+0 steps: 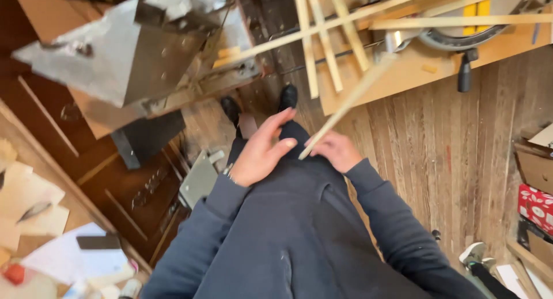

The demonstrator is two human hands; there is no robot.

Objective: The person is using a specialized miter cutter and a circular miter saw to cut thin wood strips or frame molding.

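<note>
R hand (339, 151) grips wood strip (345, 106); L hand (262, 152) open; plank floor (461, 161).

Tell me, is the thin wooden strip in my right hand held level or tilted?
Tilted. The thin wooden strip rises from the right hand up toward the workbench; the left hand is beside its lower end.

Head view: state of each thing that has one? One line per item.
Right hand: closed on the near end of the thin wooden strip.
Thin wooden strip: held, angled up and away from the body.
Left hand: open, fingers spread, thumb beside the strip's near end; contact unclear.
Loose wooden strips: lying crossed on the board.
Miter saw: resting on the board, mostly out of frame.
Cardboard box: flaps open.
</note>
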